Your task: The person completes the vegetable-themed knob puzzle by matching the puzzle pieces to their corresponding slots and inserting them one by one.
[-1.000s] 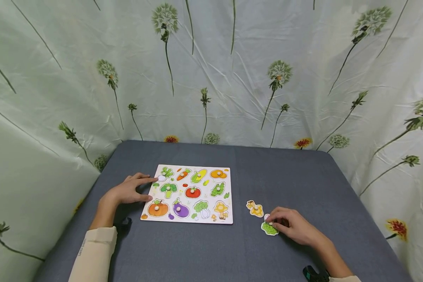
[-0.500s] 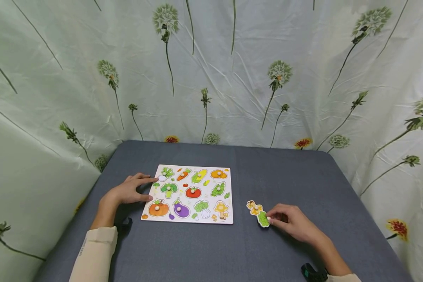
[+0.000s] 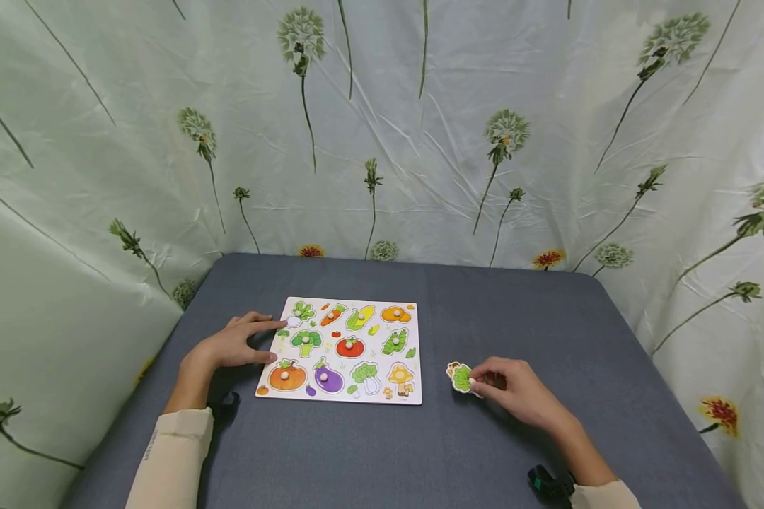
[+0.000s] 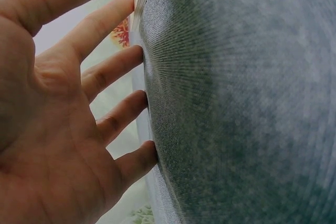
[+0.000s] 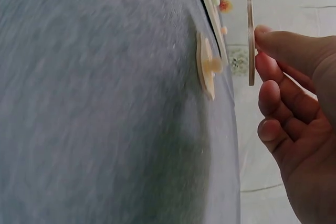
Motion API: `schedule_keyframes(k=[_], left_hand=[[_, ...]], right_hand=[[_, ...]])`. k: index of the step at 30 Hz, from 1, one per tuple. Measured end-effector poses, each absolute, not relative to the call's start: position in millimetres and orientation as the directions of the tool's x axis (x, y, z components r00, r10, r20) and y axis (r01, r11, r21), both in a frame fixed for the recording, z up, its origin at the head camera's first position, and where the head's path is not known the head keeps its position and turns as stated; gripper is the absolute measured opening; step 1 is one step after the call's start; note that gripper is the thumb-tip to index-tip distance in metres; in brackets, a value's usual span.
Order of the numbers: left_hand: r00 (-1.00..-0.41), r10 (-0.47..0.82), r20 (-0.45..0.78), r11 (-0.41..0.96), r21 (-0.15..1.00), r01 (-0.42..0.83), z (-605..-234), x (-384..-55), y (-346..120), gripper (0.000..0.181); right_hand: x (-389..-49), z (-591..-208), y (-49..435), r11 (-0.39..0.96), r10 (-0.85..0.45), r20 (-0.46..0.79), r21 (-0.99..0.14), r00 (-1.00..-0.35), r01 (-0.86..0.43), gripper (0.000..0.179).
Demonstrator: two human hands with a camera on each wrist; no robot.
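Observation:
In the head view my right hand [image 3: 516, 390] pinches a green bok choy puzzle piece [image 3: 461, 379]. The right wrist view shows that piece edge-on, raised off the table between thumb and fingertips. A yellow mushroom puzzle piece [image 5: 203, 64] with a knob lies on the cloth beyond it, mostly covered by the bok choy piece in the head view. My left hand [image 3: 230, 342] has its fingers spread, with thumb and index finger touching the left edge of a white vegetable puzzle board [image 3: 373, 346]. Knobbed pieces such as the tomato [image 3: 350, 348] and eggplant [image 3: 329, 382] sit in it.
A dark grey cloth covers the table [image 3: 356, 459]. Behind it and at the sides hangs a pale curtain [image 3: 382, 127] with dandelion prints. A dark band [image 3: 547, 484] is on my right wrist.
My right hand has lifted the bok choy piece off the cloth and carried it left and away from me, over the mushroom piece. The left hand and the board stay put.

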State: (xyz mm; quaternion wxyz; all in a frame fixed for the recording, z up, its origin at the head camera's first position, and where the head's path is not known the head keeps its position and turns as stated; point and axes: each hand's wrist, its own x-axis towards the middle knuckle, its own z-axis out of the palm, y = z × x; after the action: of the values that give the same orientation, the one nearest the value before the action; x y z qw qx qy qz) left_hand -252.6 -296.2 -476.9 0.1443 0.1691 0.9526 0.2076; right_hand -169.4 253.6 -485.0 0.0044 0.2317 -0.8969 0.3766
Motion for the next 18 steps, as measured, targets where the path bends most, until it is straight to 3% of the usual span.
schedule_keyframes(k=[18], left_hand=[[-0.902, 0.381, -0.204, 0.857, 0.443, 0.262, -476.2, -252.6, -296.0, 0.078]], right_hand=[[-178.4, -478.4, 216.0, 0.628, -0.33, 0.213, -0.678, -0.92, -0.382, 0.008]])
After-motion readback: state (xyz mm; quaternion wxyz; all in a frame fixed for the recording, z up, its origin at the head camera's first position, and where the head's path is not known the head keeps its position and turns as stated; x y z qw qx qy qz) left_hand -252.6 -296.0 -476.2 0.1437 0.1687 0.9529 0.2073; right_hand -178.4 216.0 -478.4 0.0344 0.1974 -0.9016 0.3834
